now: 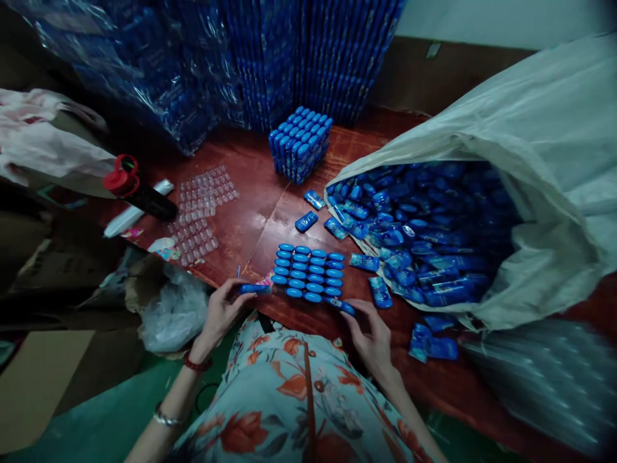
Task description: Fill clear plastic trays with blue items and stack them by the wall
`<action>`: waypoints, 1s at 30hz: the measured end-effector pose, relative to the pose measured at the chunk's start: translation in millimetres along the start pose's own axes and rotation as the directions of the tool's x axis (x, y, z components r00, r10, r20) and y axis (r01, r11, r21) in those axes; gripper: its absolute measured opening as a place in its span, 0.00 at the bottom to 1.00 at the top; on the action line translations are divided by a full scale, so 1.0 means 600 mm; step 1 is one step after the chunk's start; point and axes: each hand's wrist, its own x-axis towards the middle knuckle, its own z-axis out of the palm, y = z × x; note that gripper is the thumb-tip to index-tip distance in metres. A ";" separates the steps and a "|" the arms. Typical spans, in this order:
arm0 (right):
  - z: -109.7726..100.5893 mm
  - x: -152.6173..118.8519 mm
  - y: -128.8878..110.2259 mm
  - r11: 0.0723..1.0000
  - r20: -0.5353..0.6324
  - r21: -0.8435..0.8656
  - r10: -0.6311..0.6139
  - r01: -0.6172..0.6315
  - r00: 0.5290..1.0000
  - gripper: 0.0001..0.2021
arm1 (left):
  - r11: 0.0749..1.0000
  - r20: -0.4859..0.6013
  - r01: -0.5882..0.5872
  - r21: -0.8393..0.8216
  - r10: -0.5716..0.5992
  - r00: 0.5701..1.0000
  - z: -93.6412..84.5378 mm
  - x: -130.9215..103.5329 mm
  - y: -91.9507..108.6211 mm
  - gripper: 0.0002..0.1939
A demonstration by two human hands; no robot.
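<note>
My left hand (225,308) pinches one end of a small blue pack (256,289) at the table's near edge. My right hand (371,331) closes on another blue pack (343,307), which touches or nearly touches the near right corner of a block of blue packs (308,273). That block is made of several rows standing side by side, with rounded ends facing up. Between my left hand and the block lies a small pink scrap (267,278). Loose blue packs (306,222) lie flat beyond the block and to its right.
A large white woven sack (544,251) lies on its side at the right, full of blue packs. Farther back are a stacked block of packs (301,143) and tall wrapped blue stacks (308,58). Clear blister trays (197,206) and a red-lidded bottle (139,190) lie left.
</note>
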 end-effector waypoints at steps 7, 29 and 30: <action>-0.004 0.022 -0.009 0.838 0.377 -0.345 -0.288 0.422 0.880 0.16 | 0.876 0.072 -0.424 0.229 0.419 0.905 0.048 -0.009 0.013 0.16; 0.009 0.003 0.001 0.836 0.127 -0.486 -0.222 0.256 0.967 0.25 | 0.583 0.398 -0.721 0.375 0.601 0.693 0.057 0.032 0.036 0.22; 0.018 -0.001 0.016 0.893 0.019 -0.427 -0.146 0.140 0.989 0.26 | 0.658 0.292 -0.669 0.346 0.602 0.743 0.061 0.029 0.025 0.26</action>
